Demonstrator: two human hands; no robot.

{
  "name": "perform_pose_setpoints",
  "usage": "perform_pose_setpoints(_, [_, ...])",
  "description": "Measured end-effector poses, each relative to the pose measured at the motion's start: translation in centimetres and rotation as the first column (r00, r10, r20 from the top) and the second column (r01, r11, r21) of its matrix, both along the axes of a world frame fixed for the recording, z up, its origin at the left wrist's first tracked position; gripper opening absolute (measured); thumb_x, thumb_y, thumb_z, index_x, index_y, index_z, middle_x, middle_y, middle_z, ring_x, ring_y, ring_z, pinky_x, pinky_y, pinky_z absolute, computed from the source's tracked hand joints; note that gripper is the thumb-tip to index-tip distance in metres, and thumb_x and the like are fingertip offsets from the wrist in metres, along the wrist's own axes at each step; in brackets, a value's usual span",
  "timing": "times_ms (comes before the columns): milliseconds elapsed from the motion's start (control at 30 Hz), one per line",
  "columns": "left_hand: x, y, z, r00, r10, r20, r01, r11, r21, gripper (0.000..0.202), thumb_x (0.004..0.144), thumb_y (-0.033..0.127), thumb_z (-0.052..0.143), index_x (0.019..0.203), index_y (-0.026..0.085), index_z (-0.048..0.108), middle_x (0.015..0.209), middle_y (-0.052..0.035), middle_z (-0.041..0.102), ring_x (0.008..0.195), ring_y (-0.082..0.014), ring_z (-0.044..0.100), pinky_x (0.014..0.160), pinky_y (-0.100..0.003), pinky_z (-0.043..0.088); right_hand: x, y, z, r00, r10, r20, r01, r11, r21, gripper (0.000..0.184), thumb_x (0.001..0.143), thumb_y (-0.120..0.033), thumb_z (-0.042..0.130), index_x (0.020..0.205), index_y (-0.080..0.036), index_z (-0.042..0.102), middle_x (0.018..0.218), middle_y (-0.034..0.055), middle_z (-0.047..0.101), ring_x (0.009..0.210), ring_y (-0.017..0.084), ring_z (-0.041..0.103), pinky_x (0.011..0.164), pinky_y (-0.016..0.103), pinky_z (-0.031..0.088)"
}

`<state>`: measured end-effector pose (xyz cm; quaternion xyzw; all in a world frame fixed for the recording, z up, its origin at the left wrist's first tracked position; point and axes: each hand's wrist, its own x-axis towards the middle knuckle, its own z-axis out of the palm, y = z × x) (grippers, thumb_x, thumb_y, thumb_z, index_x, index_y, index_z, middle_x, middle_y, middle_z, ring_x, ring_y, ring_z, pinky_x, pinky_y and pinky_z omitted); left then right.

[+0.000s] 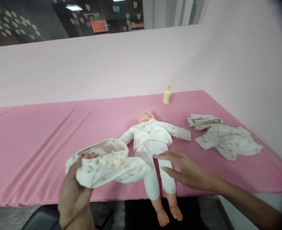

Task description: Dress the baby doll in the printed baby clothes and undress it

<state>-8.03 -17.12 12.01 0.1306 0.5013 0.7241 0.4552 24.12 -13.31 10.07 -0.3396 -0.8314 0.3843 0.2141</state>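
Observation:
My left hand (75,195) grips white printed baby pants (102,171), thumb outside and fingers inside the opening. One leg of the pants stretches right, in front of the doll's legs. A baby doll (145,117) lies on its back on the pink-covered table, its feet sticking out past the near edge. It wears a white long-sleeved printed top (152,137) with the sleeves spread, and white leg coverings (168,179). My right hand (179,169) hovers by the doll's legs, fingers apart, holding nothing; whether its fingertips touch the doll I cannot tell.
The table has a pink cloth (40,143) with creases on the left. A pale yellow pump bottle (167,96) stands near the back edge. Folded white cloth (204,121) and a printed garment (234,142) lie at the right. A black chair (43,217) is below the near edge.

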Motion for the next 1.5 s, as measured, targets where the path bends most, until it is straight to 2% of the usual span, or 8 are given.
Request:
perform_pose_setpoints(67, [-1.3, -1.0, 0.8, 0.983, 0.133, 0.124, -0.132, 0.991, -0.011, 0.024, 0.093, 0.017, 0.044, 0.082, 0.021, 0.065, 0.076, 0.0074, 0.069, 0.069, -0.0059, 0.064, 0.067, -0.014, 0.057, -0.1, -0.8, -0.8, 0.965, 0.219, 0.142, -0.239, 0.961, 0.143, 0.045, 0.099, -0.026, 0.044, 0.143, -0.022, 0.047, 0.147, 0.0083, 0.049, 0.139, 0.022, 0.040, 0.116, 0.041, 0.034])
perform_pose_setpoints(167, [-0.9, -2.2, 0.6, 0.979, 0.137, 0.153, -0.128, 0.989, -0.068, 0.028, 0.095, 0.019, 0.041, 0.083, 0.023, 0.066, 0.079, 0.0084, 0.070, 0.072, -0.0060, 0.064, 0.070, -0.013, 0.057, -1.4, -1.5, -2.6, 0.861, 0.429, 0.273, -0.496, 0.826, 0.266, 0.044, 0.098, -0.022, 0.045, 0.142, -0.017, 0.048, 0.155, 0.0101, 0.037, 0.148, 0.024, 0.024, 0.123, 0.042, 0.022])
perform_pose_setpoints(300, [1.3, -3.6, -2.0, 0.985, -0.021, 0.171, 0.044, 0.990, -0.133, 0.015, 0.091, 0.022, 0.054, 0.095, 0.020, 0.068, 0.087, 0.0011, 0.073, 0.076, -0.0123, 0.069, 0.080, -0.023, 0.059, -3.7, -1.6, -5.4, 0.844, 0.425, 0.328, -0.533, 0.737, 0.415, 0.036, 0.095, -0.026, 0.054, 0.130, -0.022, 0.058, 0.146, 0.0082, 0.049, 0.148, 0.025, 0.024, 0.125, 0.041, 0.016])
perform_pose_setpoints(500, [3.5, -5.6, -5.5, 0.950, -0.111, 0.292, 0.188, 0.950, -0.250, 0.040, 0.087, 0.017, 0.063, 0.127, 0.014, 0.060, 0.110, -0.0121, 0.072, 0.101, -0.0252, 0.070, 0.093, -0.036, 0.057, -5.3, 0.0, -6.9, 0.816, 0.458, 0.354, -0.576, 0.578, 0.578, 0.035, 0.096, -0.025, 0.052, 0.130, -0.019, 0.057, 0.126, 0.0068, 0.061, 0.136, 0.024, 0.040, 0.122, 0.044, 0.018])
perform_pose_setpoints(600, [4.1, -6.6, -6.5, 0.925, -0.116, 0.361, 0.206, 0.953, -0.222, 0.043, 0.088, 0.018, 0.064, 0.130, 0.013, 0.059, 0.119, -0.0145, 0.069, 0.110, -0.0281, 0.067, 0.098, -0.039, 0.055, -5.2, 0.8, -6.3, 0.854, 0.450, 0.261, -0.505, 0.599, 0.621, 0.042, 0.099, -0.033, 0.050, 0.139, -0.020, 0.049, 0.134, 0.0072, 0.056, 0.140, 0.024, 0.034, 0.120, 0.045, 0.018])
perform_pose_setpoints(867, [5.2, -8.0, -6.6, 0.880, -0.188, 0.437, 0.311, 0.922, -0.229, 0.053, 0.085, 0.016, 0.068, 0.136, 0.015, 0.056, 0.118, -0.0124, 0.070, 0.110, -0.0287, 0.067, 0.102, -0.037, 0.052, -6.8, 2.0, -5.3, 0.956, 0.223, -0.193, -0.063, 0.794, 0.605, 0.046, 0.097, -0.028, 0.049, 0.141, -0.025, 0.040, 0.128, 0.0100, 0.054, 0.120, 0.023, 0.050, 0.104, 0.044, 0.041])
perform_pose_setpoints(1300, [5.7, -10.1, -0.6, 0.710, -0.373, 0.598, 0.475, 0.880, -0.014, 0.062, 0.092, 0.021, 0.058, 0.151, 0.027, 0.039, 0.128, -0.0075, 0.065, 0.124, -0.0257, 0.058, 0.117, -0.040, 0.035, -8.1, 0.6, -5.7, 0.985, 0.170, -0.006, -0.106, 0.637, 0.764, 0.060, 0.091, -0.013, 0.056, 0.145, -0.036, 0.043, 0.139, 0.0098, 0.049, 0.130, 0.028, 0.047, 0.108, 0.051, 0.039])
perform_pose_setpoints(1500, [7.0, -9.9, -0.5, 0.773, -0.335, 0.538, 0.415, 0.909, -0.030, 0.070, 0.092, 0.014, 0.056, 0.155, 0.027, 0.029, 0.134, -0.0073, 0.061, 0.125, -0.0246, 0.057, 0.115, -0.039, 0.040, -8.2, -0.2, -4.5, 0.962, 0.172, 0.214, -0.274, 0.543, 0.794, 0.061, 0.093, -0.018, 0.055, 0.149, -0.037, 0.037, 0.141, 0.0110, 0.051, 0.131, 0.032, 0.046, 0.106, 0.053, 0.041])
